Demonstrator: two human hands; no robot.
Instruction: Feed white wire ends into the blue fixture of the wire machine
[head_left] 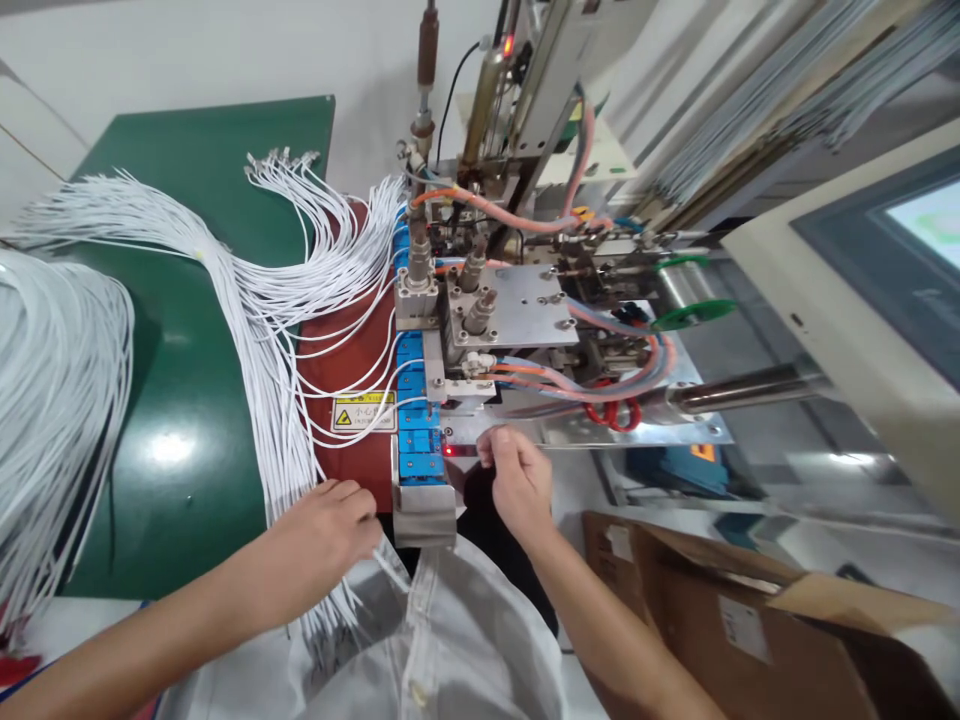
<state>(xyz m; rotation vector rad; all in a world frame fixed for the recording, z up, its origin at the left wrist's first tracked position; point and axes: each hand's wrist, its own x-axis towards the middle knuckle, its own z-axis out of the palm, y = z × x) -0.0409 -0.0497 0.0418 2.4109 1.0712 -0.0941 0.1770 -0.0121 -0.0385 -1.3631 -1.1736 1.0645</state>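
Observation:
Long white wires [247, 370] run in a thick bundle over the green surface and hang down toward my lap. My left hand [330, 530] is closed over their lower part. White wire ends [391, 567] stick out below its fingers, though its fingertips are hidden. My right hand [517, 475] is closed in a pinch just right of the blue clamp blocks [420, 440], near a small red light. Whatever it may hold cannot be made out. Several single wires lead from the bundle into the blue blocks, which form a row along the machine.
The machine [517, 305] with metal cylinders and air hoses stands ahead. A solder-like wire spool [686, 292] sits at its right. A screen [885, 270] juts in at right, above a cardboard box [697, 600]. Another wire bundle [60, 420] lies at far left.

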